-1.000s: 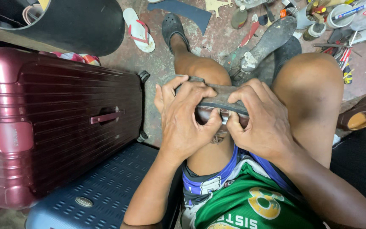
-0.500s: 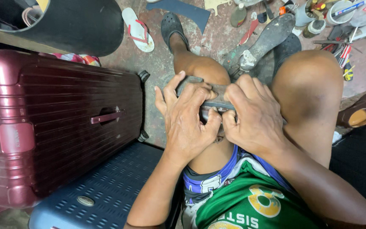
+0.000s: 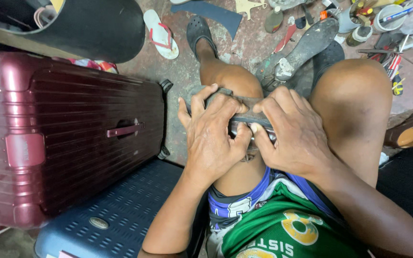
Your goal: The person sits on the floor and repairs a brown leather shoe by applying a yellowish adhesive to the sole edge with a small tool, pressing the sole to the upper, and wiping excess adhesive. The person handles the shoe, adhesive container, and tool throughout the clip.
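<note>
1. A dark red suitcase [image 3: 68, 129] lies on the left, with a blue stool [image 3: 120, 210] near it.
2. The left hand [image 3: 213, 136] is closed tight on the left part of a grey shoe piece [image 3: 244, 117].
3. That piece sits in the middle, pressed on the left knee [image 3: 233, 81].
4. It looks light, flat and bendy, like rubber. The edges seem best to grab.
5. The right hand [image 3: 295, 136] pinches its right part, thumbs close.
6. Tools [image 3: 388, 19] lie far right on the floor.

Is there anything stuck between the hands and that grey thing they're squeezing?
Nothing visible. The left hand and the right hand both press directly on the grey strip resting on the knee, thumbs meeting at its near edge.
</note>
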